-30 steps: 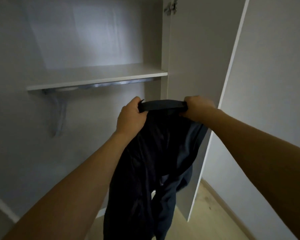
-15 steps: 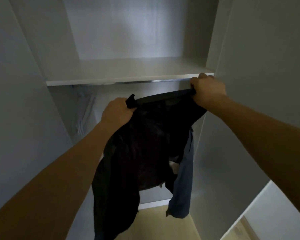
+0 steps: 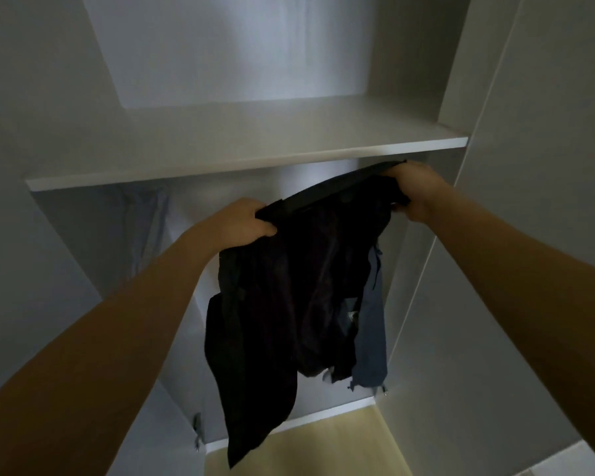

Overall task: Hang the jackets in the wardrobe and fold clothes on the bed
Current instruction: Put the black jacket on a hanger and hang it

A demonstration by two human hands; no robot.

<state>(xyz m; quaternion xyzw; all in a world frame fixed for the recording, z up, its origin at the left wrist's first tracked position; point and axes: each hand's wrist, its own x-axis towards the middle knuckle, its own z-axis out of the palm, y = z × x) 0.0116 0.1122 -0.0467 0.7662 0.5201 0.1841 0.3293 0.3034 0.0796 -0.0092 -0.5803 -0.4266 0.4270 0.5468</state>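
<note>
A dark jacket point(image 3: 299, 297) with a blue-grey sleeve hangs from both my hands inside the open wardrobe point(image 3: 66, 235). My left hand point(image 3: 241, 218) grips the left end of its black collar band. My right hand point(image 3: 416, 190) grips the right end, raised just under the wardrobe shelf point(image 3: 248, 159). The band is stretched taut between the hands, tilted up to the right. Any hanging rail under the shelf is hidden from view.
A pale garment point(image 3: 148, 231) hangs at the left under the shelf. The wardrobe's side panels stand close on both sides, with the right panel point(image 3: 529, 235) near my right arm. Light wooden floor point(image 3: 306, 448) shows below.
Both hands have carried the jacket deeper into the wardrobe and higher. My right hand now sits just below the shelf edge, and the view has turned to face the wardrobe interior.
</note>
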